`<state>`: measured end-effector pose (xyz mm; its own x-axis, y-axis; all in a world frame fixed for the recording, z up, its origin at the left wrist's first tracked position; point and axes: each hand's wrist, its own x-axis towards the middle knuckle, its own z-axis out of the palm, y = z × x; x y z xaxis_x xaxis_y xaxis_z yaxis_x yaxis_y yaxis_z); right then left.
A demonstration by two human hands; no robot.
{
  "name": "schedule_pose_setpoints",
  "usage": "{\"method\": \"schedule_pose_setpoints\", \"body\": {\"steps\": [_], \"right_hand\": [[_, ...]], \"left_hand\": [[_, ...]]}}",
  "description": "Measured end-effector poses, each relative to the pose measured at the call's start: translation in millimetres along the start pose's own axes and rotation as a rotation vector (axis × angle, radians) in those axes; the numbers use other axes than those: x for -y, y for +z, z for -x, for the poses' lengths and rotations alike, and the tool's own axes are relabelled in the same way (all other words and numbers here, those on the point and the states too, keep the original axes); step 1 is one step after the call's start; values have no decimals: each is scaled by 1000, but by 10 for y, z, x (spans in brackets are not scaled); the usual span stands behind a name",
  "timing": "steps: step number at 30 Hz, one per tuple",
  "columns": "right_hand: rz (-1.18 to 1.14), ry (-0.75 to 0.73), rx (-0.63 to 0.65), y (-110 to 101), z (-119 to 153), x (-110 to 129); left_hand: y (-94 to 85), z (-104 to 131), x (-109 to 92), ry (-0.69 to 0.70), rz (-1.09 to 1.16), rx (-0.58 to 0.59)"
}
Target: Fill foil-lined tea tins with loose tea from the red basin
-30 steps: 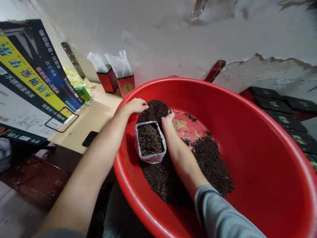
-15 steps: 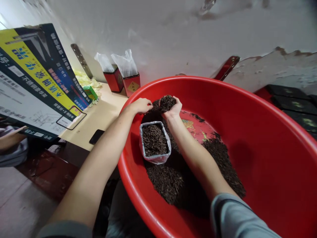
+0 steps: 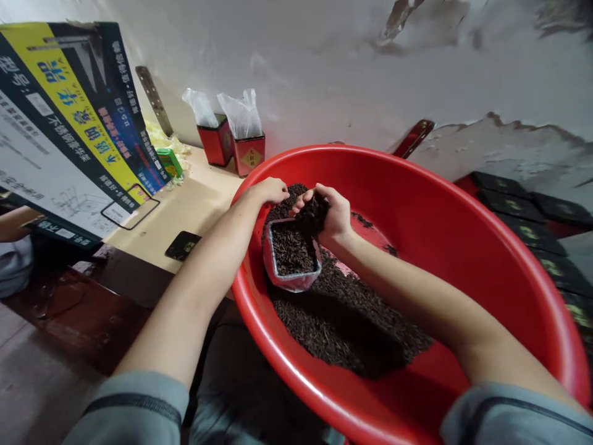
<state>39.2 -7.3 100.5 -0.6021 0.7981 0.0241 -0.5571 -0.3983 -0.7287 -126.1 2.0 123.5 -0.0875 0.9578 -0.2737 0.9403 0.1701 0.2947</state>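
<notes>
A large red plastic basin (image 3: pixel 398 170) holds a bed of loose dark tea leaves (image 3: pixel 319 334). Among them stands a square tin lined with a clear plastic bag (image 3: pixel 296 283), with tea up inside it. My right hand (image 3: pixel 337 213) is cupped around a clump of tea leaves, tilted over the tin's far right corner. Just beyond the tin, close to the basin's left wall, is my left hand (image 3: pixel 275 190). Its fingers are curled closed, and what they hold, if anything, is hidden.
Two red tins with plastic bags (image 3: pixel 249 148) stand on the wooden table (image 3: pixel 204 191) by the wall. A phone (image 3: pixel 183 246) lies on the table's edge. A large printed carton (image 3: pixel 78 130) leans at left, partly hiding another person's arm (image 3: pixel 18 224). Dark boxes (image 3: pixel 509 198) are stacked at right.
My right hand has come nearer with its clump of tea and turned inward over the tin. My left hand stays behind the tin, its fingers curled. The view has shifted slightly.
</notes>
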Motion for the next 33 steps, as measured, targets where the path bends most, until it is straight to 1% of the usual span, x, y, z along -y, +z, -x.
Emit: {"method": "schedule_pose_setpoints", "body": {"steps": [3, 5, 7, 9, 11, 13, 14, 15, 16, 18, 19, 20, 22, 24, 26, 29, 31, 33], "right_hand": [[133, 100, 92, 58, 257, -18], [206, 110, 114, 85, 428, -12], [288, 98, 155, 77, 588, 34], [412, 21, 217, 9, 734, 142], [623, -122, 255, -129, 866, 313], [944, -238, 232, -326, 975, 514], [1132, -257, 199, -436, 1018, 608], [1322, -242, 166, -545, 1050, 689], [1501, -193, 135, -648, 1073, 751], [1791, -18, 108, -809, 1094, 815], [1894, 93, 121, -858, 1098, 822], [1968, 198, 143, -884, 1103, 818], [2041, 339, 193, -870, 1124, 799], [2046, 371, 243, -801, 1165, 787], [2025, 343, 283, -725, 1217, 787], [1970, 262, 354, -668, 1277, 786], [1933, 217, 395, -667, 1297, 770], [1917, 203, 421, -672, 1310, 747]], "left_hand": [[40, -17, 27, 2, -2, -7], [58, -27, 48, -4, 12, -21], [44, -19, 53, 2, 23, -68], [-4, 27, 11, 37, 38, -173], [-49, 139, -104, 104, 86, -329], [-28, 337, -295, 176, 147, -469], [24, 465, -409, 205, 165, -512], [106, 605, -527, 225, 165, -531], [211, 749, -638, 236, 148, -524], [452, 1004, -809, 241, 28, -446], [563, 1096, -858, 254, -50, -387], [652, 1158, -881, 253, -134, -351], [747, 1196, -864, 214, -269, -318], [747, 1168, -810, 118, -324, -311], [711, 1137, -772, 62, -343, -297], [690, 1127, -782, 125, -395, -263], [707, 1123, -810, 82, -391, -268], [729, 1108, -833, 29, -385, -295]]}}
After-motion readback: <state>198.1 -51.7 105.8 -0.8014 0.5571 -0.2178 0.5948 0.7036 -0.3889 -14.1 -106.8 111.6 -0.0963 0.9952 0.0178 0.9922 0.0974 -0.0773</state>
